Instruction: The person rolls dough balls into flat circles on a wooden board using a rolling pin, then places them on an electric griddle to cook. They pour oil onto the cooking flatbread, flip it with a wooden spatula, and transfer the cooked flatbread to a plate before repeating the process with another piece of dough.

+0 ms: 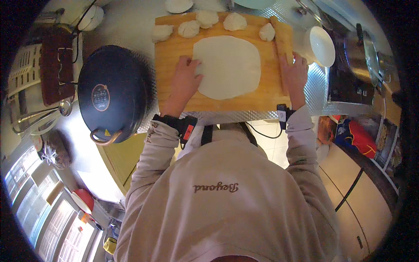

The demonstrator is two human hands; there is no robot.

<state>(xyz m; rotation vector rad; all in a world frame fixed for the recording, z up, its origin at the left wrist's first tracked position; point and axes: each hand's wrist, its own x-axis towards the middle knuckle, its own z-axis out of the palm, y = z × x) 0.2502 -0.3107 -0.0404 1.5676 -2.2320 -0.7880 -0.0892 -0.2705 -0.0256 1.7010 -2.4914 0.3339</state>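
Observation:
A flat, rounded sheet of dough (227, 67) lies on a wooden board (176, 101). My left hand (185, 77) is at the sheet's left edge, thumb and index finger apart, their tips at or just over the dough's rim. Along the board's right side lies a wooden rolling pin (279, 46). My right hand (294, 73) rests against the pin's near part, over the board's right edge; whether its fingers grip the pin or the board is unclear. Several dough lumps line the far edge, among them one piece (235, 21) at the middle and another (267, 32) beside the pin.
Left of the board stands a round black electric pan (114, 95) with a copper-coloured handle. A white bowl (322, 46) and a black cooktop (352, 88) with a metal pot (358, 59) are on the right. A ladle (65, 107) lies at far left.

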